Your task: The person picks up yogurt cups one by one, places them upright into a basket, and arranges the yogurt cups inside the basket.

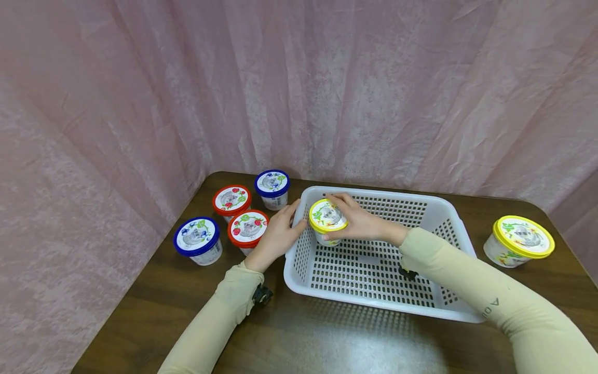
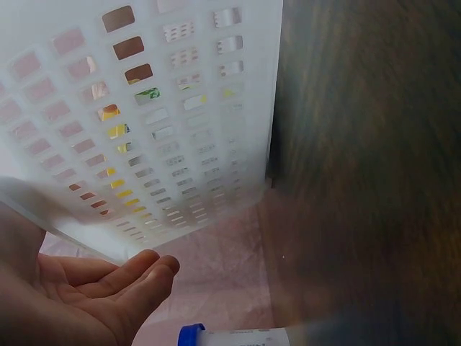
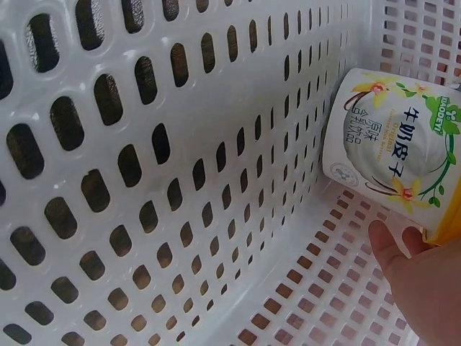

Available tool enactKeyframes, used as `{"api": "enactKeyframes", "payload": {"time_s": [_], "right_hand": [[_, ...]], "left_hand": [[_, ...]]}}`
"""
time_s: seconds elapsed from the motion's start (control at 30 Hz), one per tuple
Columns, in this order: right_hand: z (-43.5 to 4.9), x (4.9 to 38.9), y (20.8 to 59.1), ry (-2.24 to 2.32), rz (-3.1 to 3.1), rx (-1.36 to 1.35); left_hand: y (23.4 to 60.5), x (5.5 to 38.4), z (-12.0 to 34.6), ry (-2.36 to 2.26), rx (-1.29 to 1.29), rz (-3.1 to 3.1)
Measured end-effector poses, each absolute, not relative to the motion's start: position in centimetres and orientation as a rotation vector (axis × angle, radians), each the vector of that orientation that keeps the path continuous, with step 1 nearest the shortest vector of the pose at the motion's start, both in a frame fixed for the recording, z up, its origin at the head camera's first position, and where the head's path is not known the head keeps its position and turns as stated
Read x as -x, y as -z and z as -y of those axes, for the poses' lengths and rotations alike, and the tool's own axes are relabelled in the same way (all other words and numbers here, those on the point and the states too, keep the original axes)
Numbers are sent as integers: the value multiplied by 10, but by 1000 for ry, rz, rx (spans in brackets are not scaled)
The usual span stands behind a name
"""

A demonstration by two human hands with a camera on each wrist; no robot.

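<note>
A yogurt-style tub with a yellow lid (image 1: 328,215) stands at the left end of a white perforated plastic basket (image 1: 369,300). My right hand (image 1: 357,221) grips this tub at its lid, fingers on the far side and thumb on the near side. Its printed side (image 3: 392,144) shows beside the basket's long wall in the right wrist view. My left hand (image 1: 280,232) rests at the basket's left rim, fingers relaxed and fairly straight. In the left wrist view, the fingers (image 2: 137,288) lie along the outside of that rim.
Left of the basket are two red-lidded tubs, one nearer (image 1: 248,228) and one farther (image 1: 232,200), and two blue-lidded tubs, one at the back (image 1: 272,183) and one at left (image 1: 197,236). Another yellow-lidded tub (image 1: 518,239) stands right of the basket. A pink curtain (image 1: 327,93) hangs behind the table.
</note>
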State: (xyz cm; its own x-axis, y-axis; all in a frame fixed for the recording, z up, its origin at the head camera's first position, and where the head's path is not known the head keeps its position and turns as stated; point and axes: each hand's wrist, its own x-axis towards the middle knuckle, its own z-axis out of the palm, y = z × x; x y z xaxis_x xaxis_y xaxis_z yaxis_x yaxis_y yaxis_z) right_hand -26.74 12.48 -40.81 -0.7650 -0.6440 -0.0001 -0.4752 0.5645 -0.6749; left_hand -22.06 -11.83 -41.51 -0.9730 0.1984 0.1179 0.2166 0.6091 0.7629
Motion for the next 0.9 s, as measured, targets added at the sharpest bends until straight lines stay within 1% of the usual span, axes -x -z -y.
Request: {"api": "enactKeyframes", "payload": {"time_s": [0.5,0.73,0.9], "right_hand": [[-129,269,406,967,-2601,992],[-135,270,396,993,-2614,978],[-147,269,382,1000,-2630,940]], "left_hand": [[413,219,117,1334,358,2792],[413,218,117,1340,343,2796],[413,219,117,1326,353,2794]]}}
